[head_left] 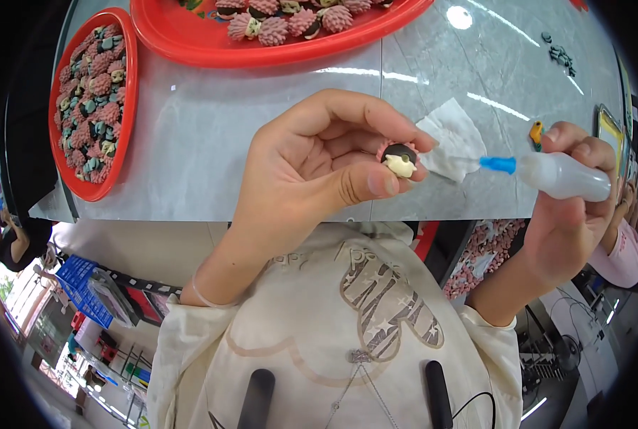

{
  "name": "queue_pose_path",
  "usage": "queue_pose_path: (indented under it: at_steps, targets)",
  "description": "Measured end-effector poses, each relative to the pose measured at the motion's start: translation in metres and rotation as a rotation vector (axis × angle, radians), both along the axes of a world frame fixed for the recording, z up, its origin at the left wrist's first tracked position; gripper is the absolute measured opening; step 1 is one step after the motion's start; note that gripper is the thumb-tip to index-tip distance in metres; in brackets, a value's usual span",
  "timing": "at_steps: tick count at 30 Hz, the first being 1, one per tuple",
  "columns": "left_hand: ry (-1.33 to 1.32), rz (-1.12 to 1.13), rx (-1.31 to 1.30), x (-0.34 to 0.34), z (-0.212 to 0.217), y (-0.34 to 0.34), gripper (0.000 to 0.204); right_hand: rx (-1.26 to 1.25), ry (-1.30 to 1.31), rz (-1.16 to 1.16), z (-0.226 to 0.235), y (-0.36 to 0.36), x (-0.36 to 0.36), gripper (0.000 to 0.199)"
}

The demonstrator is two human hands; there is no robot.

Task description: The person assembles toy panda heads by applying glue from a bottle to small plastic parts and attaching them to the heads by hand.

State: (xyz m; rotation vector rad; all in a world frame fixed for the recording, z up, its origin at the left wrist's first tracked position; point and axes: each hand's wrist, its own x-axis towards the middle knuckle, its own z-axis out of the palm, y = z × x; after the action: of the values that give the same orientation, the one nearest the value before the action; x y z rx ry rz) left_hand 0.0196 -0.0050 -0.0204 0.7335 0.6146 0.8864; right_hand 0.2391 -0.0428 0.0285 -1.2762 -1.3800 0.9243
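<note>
My left hand (290, 161) pinches a small figurine piece (400, 163) between thumb and fingers. The piece has a pink spiky edge, a dark brown band and a cream-coloured front. To its right, my right hand (565, 236) is closed around a translucent white squeeze bottle (565, 177), held nearly level. The bottle's blue nozzle (497, 164) points left at the piece, and a thin needle seems to run on from it, too faint to follow to its end. Behind the needle, a crumpled white tissue (453, 132) lies on the grey table (205, 143).
A red oval tray (130, 93) of pink, grey and cream pieces stands at the left. A larger red tray (276, 57) with assembled pieces is at the far side. Small dark grey bits (562, 58) lie far right, near a yellow-orange object (536, 133). Another person's arm (622, 243) shows at the right.
</note>
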Motion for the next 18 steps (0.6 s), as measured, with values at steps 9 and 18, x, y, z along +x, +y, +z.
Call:
queue_pose_path:
  at_steps: [9, 18]
  targets:
    - [-0.009, -0.001, 0.076, 0.001, 0.0, -0.001, 0.04, -0.014, -0.025, 0.019, 0.006, 0.004, -0.013, 0.046]
    - [-0.018, -0.009, 0.023, 0.001, 0.001, 0.0, 0.041, 0.301, -0.283, -0.157, 0.007, -0.018, -0.018, 0.038]
